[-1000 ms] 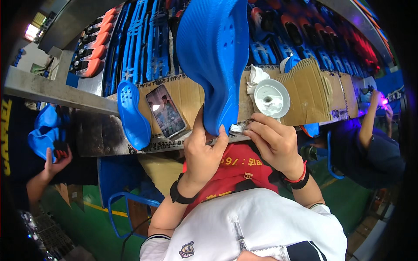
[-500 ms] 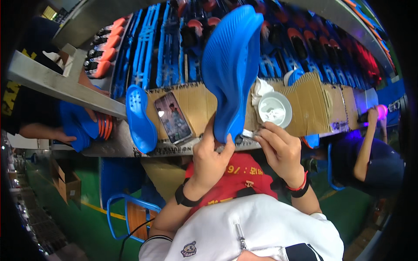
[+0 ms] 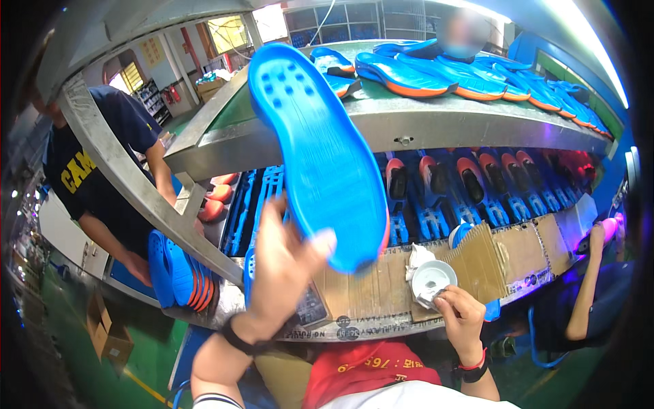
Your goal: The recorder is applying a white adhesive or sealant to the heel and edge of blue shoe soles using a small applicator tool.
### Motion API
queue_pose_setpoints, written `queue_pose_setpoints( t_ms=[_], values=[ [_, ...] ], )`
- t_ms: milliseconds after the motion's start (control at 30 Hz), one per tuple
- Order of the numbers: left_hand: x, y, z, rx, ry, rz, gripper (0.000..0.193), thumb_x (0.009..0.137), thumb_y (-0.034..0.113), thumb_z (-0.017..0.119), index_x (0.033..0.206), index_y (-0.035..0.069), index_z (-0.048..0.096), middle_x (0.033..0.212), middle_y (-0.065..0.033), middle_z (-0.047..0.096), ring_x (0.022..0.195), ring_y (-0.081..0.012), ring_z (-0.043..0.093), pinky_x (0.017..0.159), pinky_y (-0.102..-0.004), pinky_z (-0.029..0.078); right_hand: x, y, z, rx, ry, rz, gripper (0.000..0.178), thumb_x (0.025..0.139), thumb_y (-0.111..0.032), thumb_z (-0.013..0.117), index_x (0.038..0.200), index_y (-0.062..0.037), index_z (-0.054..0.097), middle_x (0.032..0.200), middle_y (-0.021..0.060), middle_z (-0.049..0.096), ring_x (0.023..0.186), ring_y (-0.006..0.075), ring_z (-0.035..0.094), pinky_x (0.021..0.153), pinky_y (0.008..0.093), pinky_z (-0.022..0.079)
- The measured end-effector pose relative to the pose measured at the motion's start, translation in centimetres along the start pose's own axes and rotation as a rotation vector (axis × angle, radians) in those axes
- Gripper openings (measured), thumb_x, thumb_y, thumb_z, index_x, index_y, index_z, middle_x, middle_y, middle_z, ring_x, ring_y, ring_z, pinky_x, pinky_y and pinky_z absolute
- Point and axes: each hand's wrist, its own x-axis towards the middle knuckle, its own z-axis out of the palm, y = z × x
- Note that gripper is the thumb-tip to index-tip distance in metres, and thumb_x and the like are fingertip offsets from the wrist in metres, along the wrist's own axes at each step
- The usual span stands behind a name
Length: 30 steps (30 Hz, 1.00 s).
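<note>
A blue shoe sole [image 3: 327, 157] stands raised in front of me, its hollowed side with small dimples at the upper end facing me. My left hand [image 3: 283, 269] grips its lower left edge, thumb in front and fingers partly hidden behind; the hand is blurred. My right hand [image 3: 463, 319] is closed in a pinch at the near rim of a white bowl [image 3: 436, 275]. A small grey-white piece [image 3: 428, 298] shows at its fingertips, its kind unclear. White crumpled cloth or tissue [image 3: 419, 258] lies beside the bowl. A phone [image 3: 312, 307] lies partly behind my left wrist.
Cardboard [image 3: 531, 249] covers the bench. Behind it stand rows of blue racks with shoe parts; a metal shelf [image 3: 436, 129] above bears several blue-orange soles [image 3: 470, 82]. At left, a person in a dark shirt [image 3: 112, 157] is beside stacked soles [image 3: 177, 273]. Another person's arm [image 3: 586, 286] is at right.
The view has tilted up, bringing the upper shelf in. The sole has turned from its side to show its hollowed face. My right hand has moved from beside the sole to the bowl.
</note>
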Motion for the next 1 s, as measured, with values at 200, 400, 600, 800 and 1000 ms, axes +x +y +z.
queue_pose_setpoints(
  t_ms=[200, 400, 600, 800, 1000],
  values=[
    [17.6, 6.1, -4.1, -0.509, -0.272, 0.05, 0.034, 0.099, 0.003, 0.041, 0.127, -0.017, 0.038, 0.128, -0.0298, 0.049, 0.118, -0.0347, 0.053, 0.102, -0.0374, 0.049, 0.1, -1.2, 0.0, 0.032, -0.005, -0.026, 0.007, 0.077, 0.004, 0.07, 0.083, 0.0025, 0.066, 0.083, 0.0134, 0.067, 0.061, 0.0205, 0.063, 0.051, 0.0268, 0.047],
    [11.4, 0.9, -2.1, -0.188, -0.236, 0.087, 0.038, 0.098, 0.006, 0.048, 0.132, -0.007, 0.043, 0.129, -0.0168, 0.056, 0.118, -0.0266, 0.056, 0.094, -0.0301, 0.05, -0.3, -0.5, 1.2, 0.038, -0.066, 0.056, 0.008, 0.077, 0.004, 0.07, 0.084, 0.0037, 0.066, 0.084, 0.0136, 0.067, 0.063, 0.0206, 0.063, 0.055, 0.0268, 0.047],
    [-6.5, -6.0, -6.7, 0.285, 0.451, 0.15, 0.042, 0.092, 0.004, 0.056, 0.132, 0.001, 0.042, 0.13, -0.0148, 0.052, 0.103, -0.0184, 0.059, 0.083, -0.0302, 0.051, -0.9, 0.5, 1.5, 0.015, -0.053, 0.006, 0.01, 0.077, 0.005, 0.07, 0.086, 0.0048, 0.065, 0.09, 0.0168, 0.068, 0.067, 0.0191, 0.064, 0.055, 0.0253, 0.047],
    [-20.6, -13.2, -22.9, 0.204, 1.526, 0.132, 0.044, 0.094, 0.033, 0.053, 0.125, 0.004, 0.041, 0.118, -0.0077, 0.046, 0.108, -0.0188, 0.046, 0.1, -0.0376, 0.035, -0.7, 0.5, 2.6, 0.032, -0.137, 0.022, 0.011, 0.078, 0.006, 0.069, 0.088, 0.0056, 0.064, 0.089, 0.0162, 0.068, 0.066, 0.0177, 0.062, 0.055, 0.0248, 0.047],
    [-22.8, -11.2, -35.0, -0.257, 1.325, -0.239, 0.102, 0.083, 0.065, 0.055, 0.145, -0.006, 0.016, 0.148, -0.0172, 0.025, 0.129, -0.0351, 0.037, 0.109, -0.0457, 0.03, -0.1, -1.2, 3.8, 0.063, -0.179, -0.045, 0.009, 0.08, 0.005, 0.068, 0.087, 0.0057, 0.063, 0.085, 0.0133, 0.067, 0.064, 0.0178, 0.061, 0.057, 0.0249, 0.046]
  ],
)
